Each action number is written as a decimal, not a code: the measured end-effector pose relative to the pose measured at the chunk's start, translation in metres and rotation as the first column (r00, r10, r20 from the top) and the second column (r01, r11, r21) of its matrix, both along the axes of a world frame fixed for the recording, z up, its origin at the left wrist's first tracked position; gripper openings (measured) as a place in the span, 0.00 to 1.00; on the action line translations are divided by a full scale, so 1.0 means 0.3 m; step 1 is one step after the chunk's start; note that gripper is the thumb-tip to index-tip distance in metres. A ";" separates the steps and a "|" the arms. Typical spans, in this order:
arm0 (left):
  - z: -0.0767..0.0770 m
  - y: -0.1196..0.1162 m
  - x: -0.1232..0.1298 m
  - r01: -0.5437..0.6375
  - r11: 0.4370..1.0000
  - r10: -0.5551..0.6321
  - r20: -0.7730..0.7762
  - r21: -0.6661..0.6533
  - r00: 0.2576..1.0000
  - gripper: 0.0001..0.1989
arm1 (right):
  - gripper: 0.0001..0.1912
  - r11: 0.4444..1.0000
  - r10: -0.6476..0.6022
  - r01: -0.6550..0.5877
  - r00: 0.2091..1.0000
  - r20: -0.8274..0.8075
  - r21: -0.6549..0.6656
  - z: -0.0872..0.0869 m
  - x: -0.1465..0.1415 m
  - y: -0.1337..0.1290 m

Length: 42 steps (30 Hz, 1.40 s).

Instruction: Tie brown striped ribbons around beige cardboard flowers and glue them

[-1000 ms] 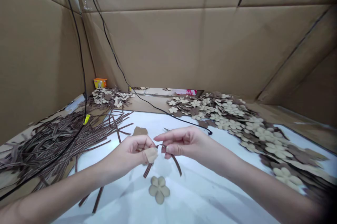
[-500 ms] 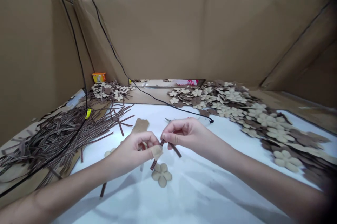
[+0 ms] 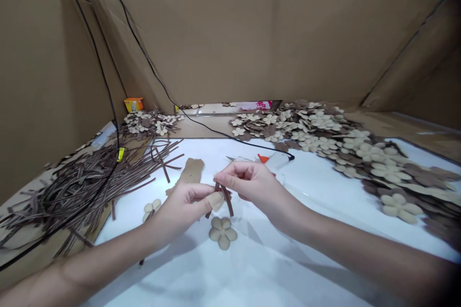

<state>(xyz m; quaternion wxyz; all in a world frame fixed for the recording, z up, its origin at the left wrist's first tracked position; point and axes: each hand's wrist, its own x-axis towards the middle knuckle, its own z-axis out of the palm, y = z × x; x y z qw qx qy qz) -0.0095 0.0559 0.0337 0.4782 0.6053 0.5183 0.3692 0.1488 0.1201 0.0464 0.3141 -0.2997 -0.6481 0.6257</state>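
Both hands meet over the white tabletop around a narrow brown ribbon (image 3: 227, 200) with light stitch-like marks. The ribbon is bent over, its two ends hanging down and apart. My left hand (image 3: 187, 206) pinches it from the left, with a beige wrap on the thumb. From the right, my right hand (image 3: 250, 181) pinches its upper bend between thumb and forefinger. Just below the hands lies a beige five-petal fabric flower (image 3: 223, 233). Another pale flower (image 3: 151, 208) lies partly behind my left forearm. A scrap of brown card (image 3: 192, 171) rests beyond my left hand.
A heap of brown ribbon strips (image 3: 104, 182) covers the left side. Beige and brown flowers (image 3: 324, 134) are piled along the right. A black cord (image 3: 205, 127) runs to a white tool with an orange part (image 3: 263, 158) behind my right hand. Cardboard walls (image 3: 216, 47) enclose the table.
The ribbon has been bent so both its ends now hang down, and my right fingers have moved up and left to its top. The orange part behind my right hand has come into view.
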 end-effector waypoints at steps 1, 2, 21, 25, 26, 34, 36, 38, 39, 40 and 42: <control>0.000 -0.003 0.003 -0.008 1.000 0.008 0.008 -0.003 1.000 0.17 | 0.12 1.000 -0.007 0.007 1.000 -0.002 -0.010 0.000 -0.002 -0.004; 0.000 -0.005 0.006 -0.007 1.000 0.007 0.024 -0.012 1.000 0.17 | 0.12 1.000 -0.011 0.011 1.000 -0.004 -0.020 0.002 -0.003 -0.009; -0.013 0.002 0.001 -0.005 0.997 0.014 0.107 -0.083 0.994 0.15 | 0.14 0.989 0.012 -0.011 1.000 0.006 -0.145 -0.035 0.001 0.000; -0.002 0.005 0.001 -0.031 0.995 0.038 0.069 -0.098 0.997 0.15 | 0.15 0.984 0.012 -0.008 1.000 0.025 -0.180 -0.034 0.006 -0.004; 0.004 0.005 0.002 -0.032 0.995 0.039 0.071 -0.095 0.997 0.15 | 0.14 0.983 0.016 -0.011 1.000 0.022 -0.182 -0.035 0.007 -0.005; 0.006 0.009 0.028 -0.121 0.992 0.127 0.186 -0.042 0.974 0.13 | 0.14 0.979 -0.054 0.055 0.998 0.010 -0.198 -0.053 -0.001 -0.028; -0.009 0.005 0.033 -0.187 0.982 0.188 0.178 -0.025 0.966 0.14 | 0.16 0.972 -0.053 0.052 0.999 0.001 -0.228 -0.050 -0.002 -0.035; -0.020 0.000 0.036 -0.212 0.977 0.206 0.173 0.014 0.963 0.14 | 0.17 0.959 -0.028 0.016 0.999 -0.037 -0.281 -0.045 0.000 -0.041; -0.022 -0.002 0.037 -0.210 0.977 0.201 0.175 0.032 0.964 0.14 | 0.18 0.950 -0.010 -0.010 0.998 -0.064 -0.311 -0.043 0.002 -0.043; -0.023 -0.004 0.038 -0.206 0.978 0.195 0.177 0.043 0.965 0.14 | 0.18 0.940 0.004 -0.034 0.996 -0.090 -0.339 -0.041 0.004 -0.044; -0.023 -0.007 0.038 -0.206 0.978 0.196 0.173 0.042 0.965 0.14 | 0.19 0.924 0.025 -0.067 0.993 -0.116 -0.377 -0.035 0.006 -0.044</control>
